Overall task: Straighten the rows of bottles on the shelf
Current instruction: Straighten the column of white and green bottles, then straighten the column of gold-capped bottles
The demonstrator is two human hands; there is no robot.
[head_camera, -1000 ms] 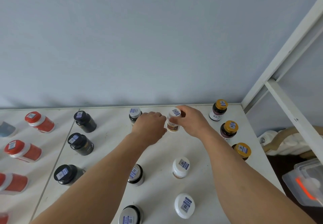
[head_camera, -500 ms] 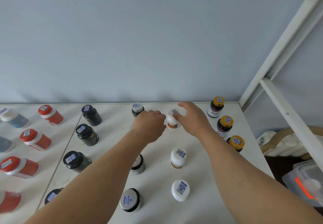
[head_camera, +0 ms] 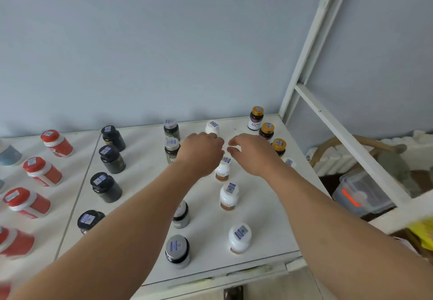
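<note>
So from the head cam, your left hand (head_camera: 201,153) and right hand (head_camera: 251,152) are both hovering mid-frame over the white shelf (head_camera: 262,217), fingers loosely curled and holding nothing, with a small gap between them. Right under that gap sits a white bottle (head_camera: 222,169) with a brownish label band, partly tucked behind your left wrist; I'd guess that's the one you're going for. Its row runs from the rear white bottle (head_camera: 212,128) near the wall down through two more white ones toward the bottom centre of the frame, and it looks a bit wobbly, not a clean line. Left of it there's a grey-capped row (head_camera: 172,149), then black jars (head_camera: 112,159), then the red-capped bottles (head_camera: 42,170) at the left edge. Gold-capped bottles (head_camera: 267,131) sit upper right by the frame post. Handling-wise these look like small rigid plastic supplement bottles, probably light and easy to tip if you shove them near the cap, so I'd pinch around the body low down, or just slide them by the base. Smooth plastic, so maybe a little slick. Every cap has a white sticker with a blue barcode-ish print, but none of the text on those or on the body labels is readable.
</note>
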